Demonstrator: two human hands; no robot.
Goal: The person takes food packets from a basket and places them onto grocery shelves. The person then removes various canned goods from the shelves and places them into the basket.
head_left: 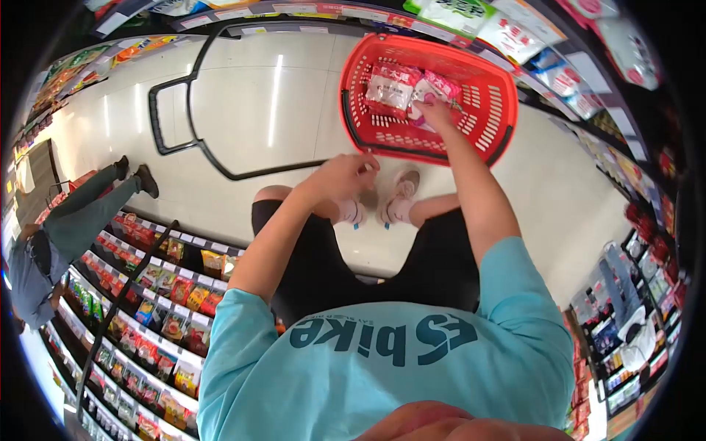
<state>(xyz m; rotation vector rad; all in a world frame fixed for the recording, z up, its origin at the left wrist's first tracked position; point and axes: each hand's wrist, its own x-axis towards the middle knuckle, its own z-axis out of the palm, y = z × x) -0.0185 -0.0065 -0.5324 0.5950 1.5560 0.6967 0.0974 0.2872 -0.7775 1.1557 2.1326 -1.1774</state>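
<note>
One red basket [478, 70] is standing on the shop floor, with everything else spread around it. Far to the left of the basket, another person [70, 228] is standing by long shelves [166, 303] full of little bags. Closer in, a black handle [155, 117] is stretching out on the basket's left side – how it is joining on is hard to tell.

Just by the basket's near left corner, the left hand [346, 178] is hanging with its fingers loosely bent and a bit apart. It is not holding anything that I am seeing.

Inside the basket, a white and red packet [390, 90] is lying toward the left. Right next to it, a pink packet [441, 86] is lying near the basket's middle. The right hand [437, 115] is dipping in over the near side, and its fingertips are touching the pink packet. I cannot tell if they are pinching it.

Both packets are looking light, soft and shiny, so they may be a bit slippery. A crimped edge or a corner is seeming like a good place to hold – squeezing the middle too hard might be squashing what is inside. Past the basket's far right corner, more bags [507, 38] are sitting in a row.
</note>
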